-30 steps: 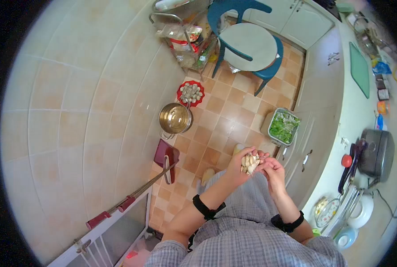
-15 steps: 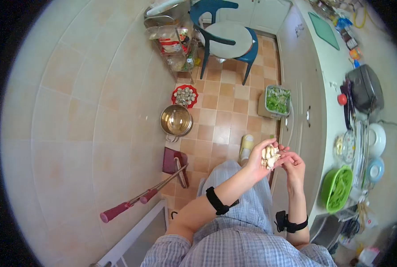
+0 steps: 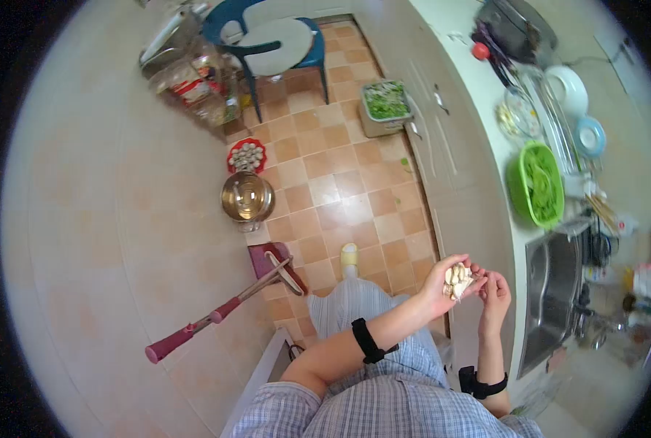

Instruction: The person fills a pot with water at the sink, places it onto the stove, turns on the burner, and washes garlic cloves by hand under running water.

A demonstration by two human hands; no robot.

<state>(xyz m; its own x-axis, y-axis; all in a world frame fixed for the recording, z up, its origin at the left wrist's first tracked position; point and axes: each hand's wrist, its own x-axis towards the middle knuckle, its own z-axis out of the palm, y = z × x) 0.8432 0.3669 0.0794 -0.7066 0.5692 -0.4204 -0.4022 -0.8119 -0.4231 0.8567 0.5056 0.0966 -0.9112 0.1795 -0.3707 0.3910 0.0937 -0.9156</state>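
Note:
My left hand, palm up and cupped, holds a small heap of white garlic cloves. Close beside its fingertips is my right hand, its thumb and fingers drawn together in a pinch. Whatever may be between those fingers is too small to make out. Both hands are in front of the white cabinet fronts, to the left of the metal sink.
A green basket of leafy greens stands on the counter beside a glass bowl. On the floor are a bin with greens, a steel pot, a red dish of pale round items and a pink-handled broom.
The view has turned and moved towards the sink, which now shows at the right. The garlic cloves remain in my left palm, with my right hand still at its fingertips.

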